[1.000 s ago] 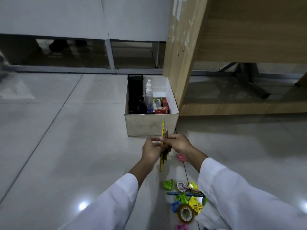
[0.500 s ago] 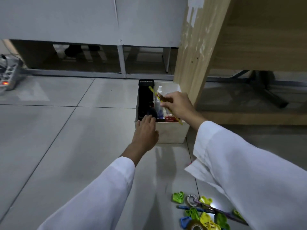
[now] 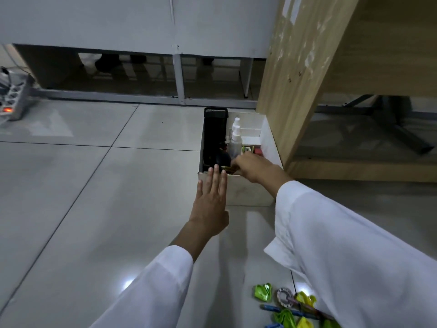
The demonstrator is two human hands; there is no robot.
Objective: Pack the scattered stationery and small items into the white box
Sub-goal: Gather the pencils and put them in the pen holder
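Yellow pencils (image 3: 227, 168) that the right hand (image 3: 254, 166) held tilted above the white box (image 3: 248, 192) half a second ago now lie low at its near wall, so this bundle is nearly packed. That hand's fingers curl down over the pencils; whether they have let go cannot be told. The left hand (image 3: 210, 200), fingers straight and holding nothing, has slid up so its tips reach the box's front rim. More clips and pens (image 3: 287, 308) wait on the floor tiles (image 3: 94, 209) near the right sleeve.
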